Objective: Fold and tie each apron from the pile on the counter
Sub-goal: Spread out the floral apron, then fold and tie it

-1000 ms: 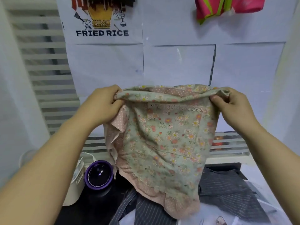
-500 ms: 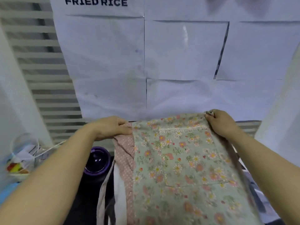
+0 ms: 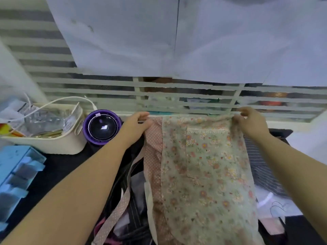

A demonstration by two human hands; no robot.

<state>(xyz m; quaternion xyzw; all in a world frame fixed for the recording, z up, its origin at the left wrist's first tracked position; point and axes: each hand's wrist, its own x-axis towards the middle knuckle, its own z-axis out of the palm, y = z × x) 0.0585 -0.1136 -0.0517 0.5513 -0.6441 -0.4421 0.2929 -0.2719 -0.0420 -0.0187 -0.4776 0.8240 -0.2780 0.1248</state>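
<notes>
The left hand (image 3: pixel 136 126) is pinching the far left corner of the floral apron (image 3: pixel 203 165), and the right hand (image 3: pixel 251 122) is pinching its far right corner, with the top edge running between the two grips. From the grips the cloth is lying back toward the person, over dark striped aprons (image 3: pixel 261 167). A pink dotted strap (image 3: pixel 115 214) is trailing below the left grip. A purple round container (image 3: pixel 102 127) is sitting just outside that grip, with a cream basket (image 3: pixel 53 144) beyond it.

The apron (image 3: pixel 203 165) is pale green with small pink and orange flowers, its border pink with white polka dots. The cloth (image 3: pixel 261 167) is dark with thin pale stripes. The basket (image 3: pixel 53 146) is cream, the drawer unit (image 3: pixel 16 174) light blue.
</notes>
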